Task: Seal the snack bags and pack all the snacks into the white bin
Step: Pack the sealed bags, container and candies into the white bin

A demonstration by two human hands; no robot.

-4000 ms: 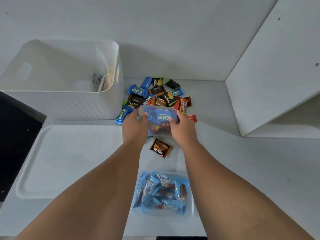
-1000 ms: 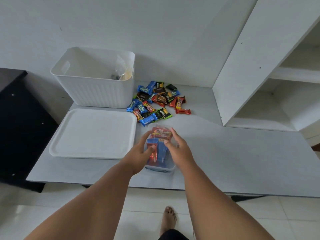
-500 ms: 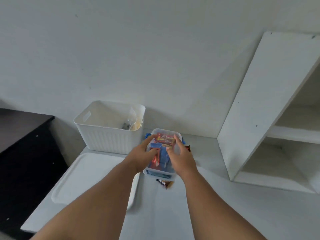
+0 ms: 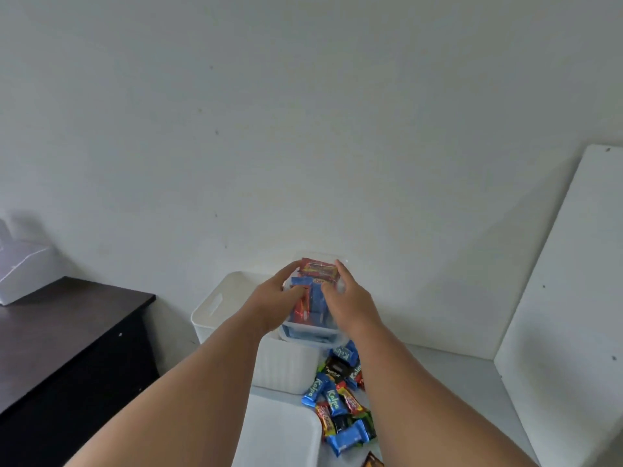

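I hold a clear snack bag (image 4: 315, 298) stuffed with red and blue wrapped candies in both hands, above the white bin (image 4: 215, 306). My left hand (image 4: 273, 301) grips its left side and my right hand (image 4: 349, 298) its right side. The bag's lower end hangs over the bin's right part and hides the inside. A pile of loose wrapped snacks (image 4: 342, 399) in blue, red, black and green lies on the table right of the bin, partly behind my right forearm.
A white tray lid (image 4: 279, 433) lies in front of the bin. A dark cabinet (image 4: 67, 338) stands at the left with a white object (image 4: 23, 267) on it. A white shelf panel (image 4: 569, 298) rises at the right. The wall is close behind.
Both hands have carried the filled bag up and left, from over the table to above the bin. My view has tilted up towards the wall.
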